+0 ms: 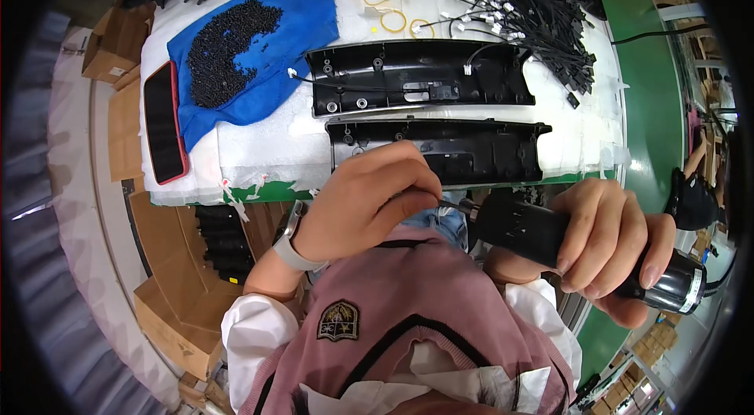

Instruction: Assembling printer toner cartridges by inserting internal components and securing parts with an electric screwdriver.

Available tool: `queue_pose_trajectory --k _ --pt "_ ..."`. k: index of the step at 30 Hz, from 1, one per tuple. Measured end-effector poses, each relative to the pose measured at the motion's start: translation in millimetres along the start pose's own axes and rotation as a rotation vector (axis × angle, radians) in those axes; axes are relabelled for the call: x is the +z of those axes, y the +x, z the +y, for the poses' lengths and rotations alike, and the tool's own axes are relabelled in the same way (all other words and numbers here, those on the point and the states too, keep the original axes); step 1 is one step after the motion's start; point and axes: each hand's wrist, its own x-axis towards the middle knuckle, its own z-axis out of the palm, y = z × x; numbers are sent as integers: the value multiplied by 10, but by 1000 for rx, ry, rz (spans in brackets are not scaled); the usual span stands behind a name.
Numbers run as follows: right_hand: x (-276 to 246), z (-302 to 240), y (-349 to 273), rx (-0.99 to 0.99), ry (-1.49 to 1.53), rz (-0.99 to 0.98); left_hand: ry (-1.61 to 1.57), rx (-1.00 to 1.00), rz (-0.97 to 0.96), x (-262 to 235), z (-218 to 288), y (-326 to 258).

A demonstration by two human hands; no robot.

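My right hand point(609, 238) is wrapped round a black electric screwdriver point(518, 226), held level past the table's front edge with its bit pointing left. At the bit's tip, the fingers of my left hand point(369, 199) are pinched together. Whatever they hold there, perhaps something small, is hidden. Just beyond my hands lies a long black plastic shell point(506, 152), hollow side up, partly covered by my left hand. Behind it rests a second black shell point(491, 89), also hollow side up, with a black cable point(353, 85) and white connectors in it.
Many small black screws point(228, 50) lie on a blue cloth point(310, 18), beside a red-edged phone point(162, 124). Several yellow rubber bands point(394, 20) are at the back. Black cables point(542, 30) with white plugs are piled back right. Cardboard boxes point(177, 313) stand below left.
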Motion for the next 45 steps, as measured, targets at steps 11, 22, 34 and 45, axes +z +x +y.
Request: queue_pose_trajectory --k 11,22,34,45 --pt "-60 -90 -93 154 -98 -113 390 162 118 93 -138 -21" --pt "90 131 -132 230 -236 -178 778 273 132 196 -319 -82" --pt "70 182 -46 370 -345 -357 769 333 165 232 -378 -93" --pt "157 243 -44 344 -344 -300 809 343 132 226 -346 -147"
